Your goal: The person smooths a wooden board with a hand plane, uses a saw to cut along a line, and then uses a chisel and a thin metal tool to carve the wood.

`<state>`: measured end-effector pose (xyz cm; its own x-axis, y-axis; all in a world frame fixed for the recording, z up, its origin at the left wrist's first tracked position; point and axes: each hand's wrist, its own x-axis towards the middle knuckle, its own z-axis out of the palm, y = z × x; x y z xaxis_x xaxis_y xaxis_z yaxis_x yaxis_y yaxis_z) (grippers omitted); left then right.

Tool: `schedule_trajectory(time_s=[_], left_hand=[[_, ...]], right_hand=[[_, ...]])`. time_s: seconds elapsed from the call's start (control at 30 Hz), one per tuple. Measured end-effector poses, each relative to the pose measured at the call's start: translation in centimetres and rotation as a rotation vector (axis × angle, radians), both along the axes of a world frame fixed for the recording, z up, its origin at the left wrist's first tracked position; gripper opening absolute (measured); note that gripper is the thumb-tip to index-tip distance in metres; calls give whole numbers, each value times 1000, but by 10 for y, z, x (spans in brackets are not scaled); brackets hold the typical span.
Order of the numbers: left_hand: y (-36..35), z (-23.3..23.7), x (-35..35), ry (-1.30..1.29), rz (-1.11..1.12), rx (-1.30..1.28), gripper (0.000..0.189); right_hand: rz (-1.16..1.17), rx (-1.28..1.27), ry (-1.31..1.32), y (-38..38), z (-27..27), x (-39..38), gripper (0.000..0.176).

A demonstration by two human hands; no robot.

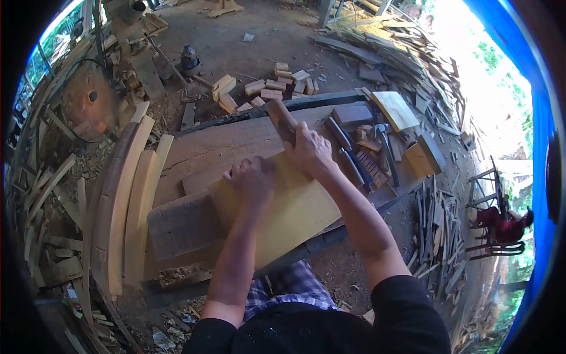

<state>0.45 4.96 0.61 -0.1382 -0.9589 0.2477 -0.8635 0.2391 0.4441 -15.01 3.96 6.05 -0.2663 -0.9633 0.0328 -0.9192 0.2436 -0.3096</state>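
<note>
Planing seems the step: right hand [309, 150] clenched round the wooden plane [282, 121], left hand [253, 180] curled on the yellow board [298, 215], grip unclear; next likely needs a steady, level push.

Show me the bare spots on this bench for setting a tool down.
Free: the bench top left of the wooden tool in the right hand, and the yellow board below the left hand. Crowded: the right end, with hammer, chisels and blocks.

We lose the rear of the dark wooden hand tool [282, 121] under right hand [311, 152]; left hand [253, 180] grip on pale yellow plank [300, 215] unclear; red-clad figure [501, 224] too small.
</note>
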Motion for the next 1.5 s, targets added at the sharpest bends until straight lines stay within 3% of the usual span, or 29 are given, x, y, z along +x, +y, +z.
schedule_trajectory(time_s=[0.13,0.2,0.3,0.37,0.47,0.57,0.7,0.73,0.8,0.87,1.0,1.1,1.17,1.23,1.33,1.4,1.43,1.5], left_hand=[[-1,-6,3,-27,-3,-62,33],[0,2,0,-21,3,-39,33],[4,5,1,-24,-19,-26,34],[2,7,3,-26,-35,-50,35],[2,10,3,-14,-27,45,38],[0,8,0,-63,-30,111,41],[0,0,2,-45,-4,45,40],[1,1,1,-24,-9,-4,39],[1,5,-1,-19,-8,4,38],[3,5,-2,-33,-8,22,36],[-2,4,1,17,-34,12,33],[1,3,3,22,-36,54,33],[-1,1,2,7,-43,52,33],[-2,-8,0,54,-27,-27,34],[-2,-11,0,-11,-7,-87,35],[-1,-15,-3,-4,-9,-72,37],[-4,-15,-3,-4,-1,-59,39],[-3,-14,-4,-45,13,-67,43]], right_hand=[[-8,33,30,126,4,4,51],[-58,195,-17,181,12,12,57],[-100,213,-61,171,13,18,56],[-57,-15,0,113,-1,18,51],[0,58,-37,4,5,14,47],[30,59,-47,-8,1,9,49],[-5,18,-3,113,-2,5,59],[-41,145,-56,150,8,7,60],[-54,129,-11,205,9,16,59],[-85,205,-47,201,7,16,57],[5,-160,89,84,-15,14,49],[10,14,-2,-10,-2,7,48],[3,23,-1,-22,9,2,48],[-113,140,-38,-12,20,-14,49],[-107,-16,-27,48,5,-65,60],[-231,87,-75,102,-3,-91,64],[-222,17,-60,131,-19,-108,63],[-279,32,-260,177,-39,-131,70]])
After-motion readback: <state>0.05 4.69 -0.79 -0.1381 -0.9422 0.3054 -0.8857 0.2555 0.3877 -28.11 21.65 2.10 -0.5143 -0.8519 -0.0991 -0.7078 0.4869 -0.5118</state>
